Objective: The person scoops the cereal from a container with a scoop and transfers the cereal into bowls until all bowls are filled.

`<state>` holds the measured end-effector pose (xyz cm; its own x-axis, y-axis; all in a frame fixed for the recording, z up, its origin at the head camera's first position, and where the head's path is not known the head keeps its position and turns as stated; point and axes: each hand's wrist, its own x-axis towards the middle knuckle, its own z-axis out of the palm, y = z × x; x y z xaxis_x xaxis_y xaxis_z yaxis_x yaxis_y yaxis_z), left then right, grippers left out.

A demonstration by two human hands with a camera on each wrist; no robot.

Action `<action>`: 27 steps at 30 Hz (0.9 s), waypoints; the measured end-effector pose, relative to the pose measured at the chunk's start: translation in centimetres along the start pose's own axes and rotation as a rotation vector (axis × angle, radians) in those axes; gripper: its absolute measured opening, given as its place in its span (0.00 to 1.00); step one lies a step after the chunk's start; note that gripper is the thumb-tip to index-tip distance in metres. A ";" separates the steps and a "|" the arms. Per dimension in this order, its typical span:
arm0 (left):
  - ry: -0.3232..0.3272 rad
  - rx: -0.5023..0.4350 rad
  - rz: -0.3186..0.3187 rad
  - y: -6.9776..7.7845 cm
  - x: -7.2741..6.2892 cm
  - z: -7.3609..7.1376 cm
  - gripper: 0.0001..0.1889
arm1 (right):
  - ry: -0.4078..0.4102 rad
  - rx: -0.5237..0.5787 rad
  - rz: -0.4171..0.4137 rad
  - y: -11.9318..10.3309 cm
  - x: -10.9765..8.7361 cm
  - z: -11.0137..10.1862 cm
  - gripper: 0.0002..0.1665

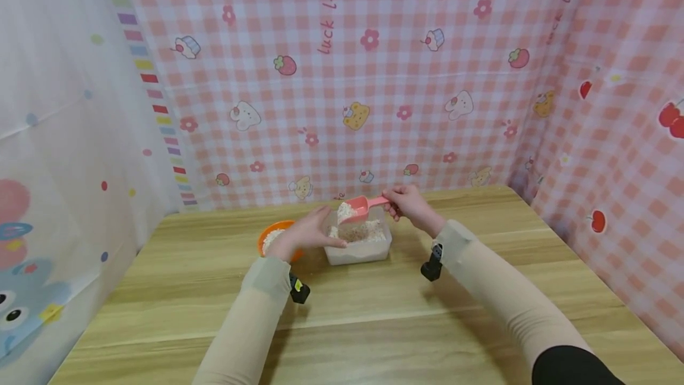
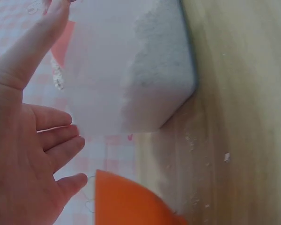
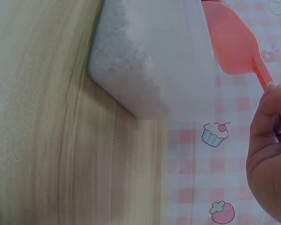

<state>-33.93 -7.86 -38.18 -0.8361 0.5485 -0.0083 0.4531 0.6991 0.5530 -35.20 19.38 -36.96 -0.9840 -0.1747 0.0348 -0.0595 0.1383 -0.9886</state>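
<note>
A pink scoop point(image 1: 361, 209) heaped with white grains point(image 1: 345, 212) is held over a translucent plastic box point(image 1: 359, 252). My right hand point(image 1: 410, 205) pinches its handle, which the right wrist view shows between thumb and fingers point(image 3: 271, 154). The box, partly filled with the same grains, stands on the table. My left hand point(image 1: 307, 232) spans the box's left end, thumb along the near rim and fingers toward the far side. In the left wrist view its fingers are loosely extended, with tips right at the box's wall point(image 2: 107, 84). An orange bowl point(image 1: 262, 239) of white grains sits partly hidden behind that hand.
The wood-patterned table point(image 1: 363, 325) carries a few stray grains point(image 2: 227, 157) beside the box. A pink checked curtain point(image 1: 342, 88) hangs right behind the table's back edge, with further cloth at both sides. Black cameras sit on both wrists.
</note>
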 end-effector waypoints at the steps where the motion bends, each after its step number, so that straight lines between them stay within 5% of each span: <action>1: 0.008 -0.019 -0.002 0.0 -0.1 -0.2 0.57 | 0.001 0.000 0.003 -0.1 0.0 0.0 0.18; 14: -0.019 -0.004 -0.006 0.1 -0.9 -2.4 0.59 | -0.004 -0.008 -0.023 -1.8 0.6 0.5 0.18; 27: 0.038 -0.033 -0.010 -1.6 -2.4 -3.3 0.58 | -0.032 0.027 -0.036 -1.9 1.3 1.6 0.18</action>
<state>-33.71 -11.78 -36.35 -0.8518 0.5236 0.0171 0.4349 0.6887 0.5801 -36.08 17.30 -35.32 -0.9754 -0.2100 0.0665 -0.0901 0.1051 -0.9904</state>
